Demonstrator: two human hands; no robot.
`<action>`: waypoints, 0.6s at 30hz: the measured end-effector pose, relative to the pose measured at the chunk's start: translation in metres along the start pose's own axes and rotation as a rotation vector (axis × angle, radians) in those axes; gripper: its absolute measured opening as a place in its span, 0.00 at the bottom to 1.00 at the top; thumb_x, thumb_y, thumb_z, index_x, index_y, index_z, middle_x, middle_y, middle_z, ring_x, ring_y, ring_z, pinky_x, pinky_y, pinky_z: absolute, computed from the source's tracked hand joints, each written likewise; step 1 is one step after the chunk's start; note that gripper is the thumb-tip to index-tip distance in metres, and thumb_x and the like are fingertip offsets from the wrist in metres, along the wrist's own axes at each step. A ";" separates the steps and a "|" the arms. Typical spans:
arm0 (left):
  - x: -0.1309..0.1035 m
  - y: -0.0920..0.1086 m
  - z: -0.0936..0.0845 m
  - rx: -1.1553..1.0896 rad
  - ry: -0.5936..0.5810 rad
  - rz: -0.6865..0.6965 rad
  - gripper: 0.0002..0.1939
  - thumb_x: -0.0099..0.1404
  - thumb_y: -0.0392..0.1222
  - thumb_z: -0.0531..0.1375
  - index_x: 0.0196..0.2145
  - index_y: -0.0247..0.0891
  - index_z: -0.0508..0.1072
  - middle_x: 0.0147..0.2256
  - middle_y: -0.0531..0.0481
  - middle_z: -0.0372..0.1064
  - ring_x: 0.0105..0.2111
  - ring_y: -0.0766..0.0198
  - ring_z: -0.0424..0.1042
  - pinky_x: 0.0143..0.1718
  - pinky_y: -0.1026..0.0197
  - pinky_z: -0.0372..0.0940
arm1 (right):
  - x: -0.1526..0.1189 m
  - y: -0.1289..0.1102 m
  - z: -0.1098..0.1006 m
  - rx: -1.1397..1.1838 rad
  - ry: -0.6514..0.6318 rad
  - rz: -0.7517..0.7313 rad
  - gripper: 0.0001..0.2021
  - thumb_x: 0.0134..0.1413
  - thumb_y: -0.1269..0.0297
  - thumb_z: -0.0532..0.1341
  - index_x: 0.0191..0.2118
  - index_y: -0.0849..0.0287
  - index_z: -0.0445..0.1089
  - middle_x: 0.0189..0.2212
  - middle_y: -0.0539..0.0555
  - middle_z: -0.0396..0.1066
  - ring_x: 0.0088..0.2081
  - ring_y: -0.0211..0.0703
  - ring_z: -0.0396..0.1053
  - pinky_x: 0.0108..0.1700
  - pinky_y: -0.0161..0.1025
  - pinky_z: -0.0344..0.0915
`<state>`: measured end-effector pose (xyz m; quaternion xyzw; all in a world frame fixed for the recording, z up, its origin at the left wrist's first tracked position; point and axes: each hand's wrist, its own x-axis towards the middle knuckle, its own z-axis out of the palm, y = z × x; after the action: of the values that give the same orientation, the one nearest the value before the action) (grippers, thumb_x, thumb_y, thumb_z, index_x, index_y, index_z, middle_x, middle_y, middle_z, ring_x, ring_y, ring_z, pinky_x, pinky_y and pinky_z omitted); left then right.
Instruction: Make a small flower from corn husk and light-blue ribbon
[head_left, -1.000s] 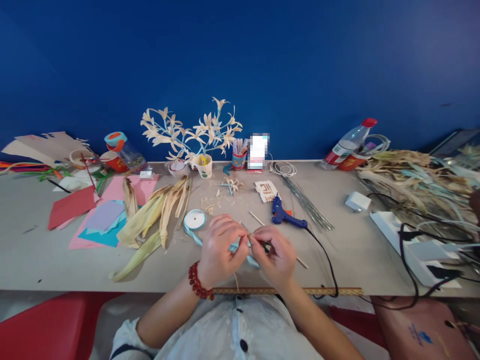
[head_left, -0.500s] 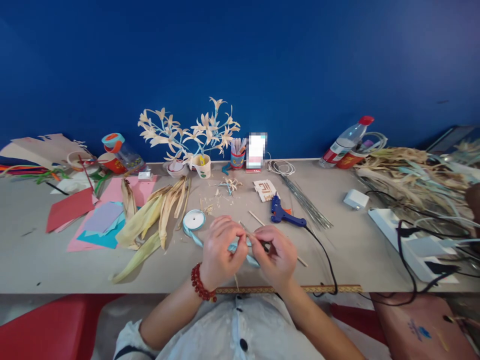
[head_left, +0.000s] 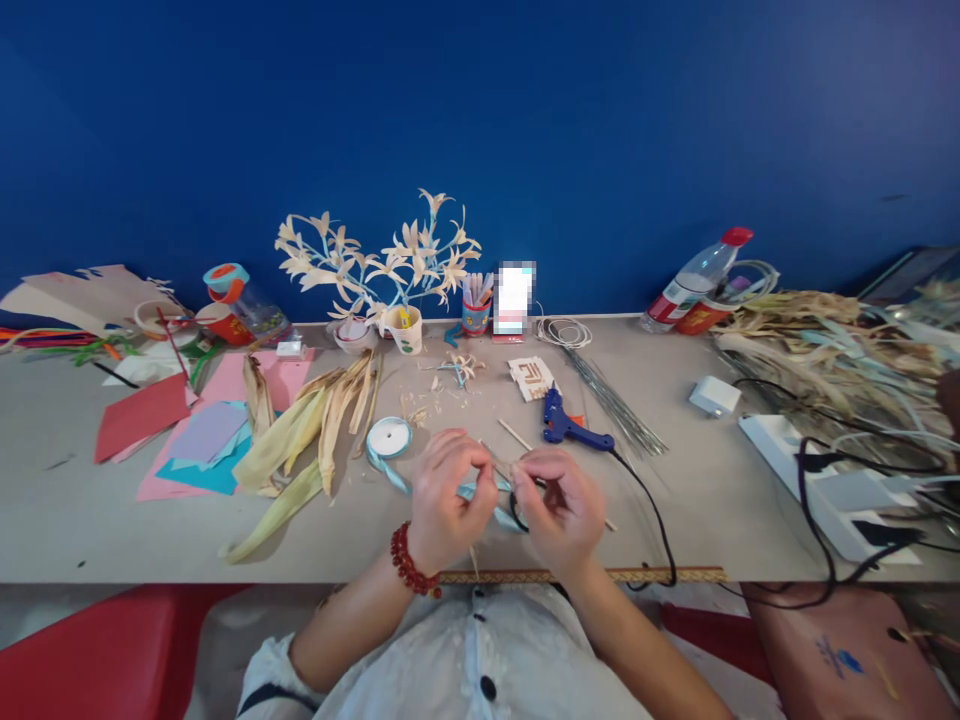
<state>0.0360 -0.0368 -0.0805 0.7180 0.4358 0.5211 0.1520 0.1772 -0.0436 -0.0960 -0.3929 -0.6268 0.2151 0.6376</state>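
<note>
Strand (head_left: 502, 463), perhaps husk, partly hidden

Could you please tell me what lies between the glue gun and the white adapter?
In the head view, a bundle of thin wires lies between the glue gun and the white adapter.

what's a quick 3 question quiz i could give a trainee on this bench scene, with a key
1. Multiple choice: whose wrist wears the red beaded bracelet?
A) the right hand
B) the left hand

2. True or false: the blue plastic glue gun lies to the right of the white round ribbon spool.

3. Fill in: the flat ribbon trailing from the spool and partly hidden by the left hand is coloured ____.

Key: 1: B. 2: True. 3: light blue.
</note>
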 end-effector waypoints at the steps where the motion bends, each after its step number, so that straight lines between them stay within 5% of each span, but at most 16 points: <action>1: -0.002 -0.002 -0.001 -0.010 0.023 -0.030 0.07 0.62 0.32 0.53 0.28 0.40 0.67 0.26 0.51 0.68 0.32 0.62 0.68 0.48 0.51 0.65 | 0.001 0.000 -0.001 -0.006 0.020 0.000 0.06 0.54 0.75 0.61 0.33 0.56 0.69 0.27 0.52 0.70 0.29 0.42 0.69 0.31 0.39 0.66; 4: -0.004 -0.005 -0.006 -0.040 0.009 -0.078 0.07 0.63 0.35 0.52 0.30 0.39 0.68 0.28 0.50 0.69 0.33 0.61 0.69 0.47 0.50 0.65 | 0.003 0.000 -0.003 -0.012 0.027 0.017 0.06 0.54 0.75 0.61 0.33 0.56 0.69 0.27 0.52 0.69 0.30 0.42 0.69 0.31 0.39 0.66; 10: 0.003 0.007 -0.007 0.010 -0.092 0.051 0.05 0.62 0.32 0.55 0.33 0.40 0.69 0.29 0.51 0.71 0.33 0.62 0.69 0.52 0.48 0.62 | -0.001 -0.001 0.001 0.058 -0.058 0.034 0.06 0.55 0.75 0.60 0.34 0.56 0.69 0.28 0.52 0.69 0.30 0.41 0.68 0.31 0.38 0.66; 18: 0.001 0.005 -0.010 0.199 -0.114 0.147 0.05 0.59 0.31 0.57 0.32 0.40 0.69 0.29 0.52 0.73 0.33 0.62 0.70 0.53 0.48 0.61 | 0.010 -0.008 -0.009 -0.052 -0.300 0.060 0.05 0.55 0.74 0.59 0.35 0.57 0.68 0.29 0.51 0.70 0.29 0.38 0.68 0.32 0.35 0.67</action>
<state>0.0295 -0.0408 -0.0722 0.7881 0.4222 0.4431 0.0659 0.1853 -0.0431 -0.0828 -0.3912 -0.7084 0.2743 0.5195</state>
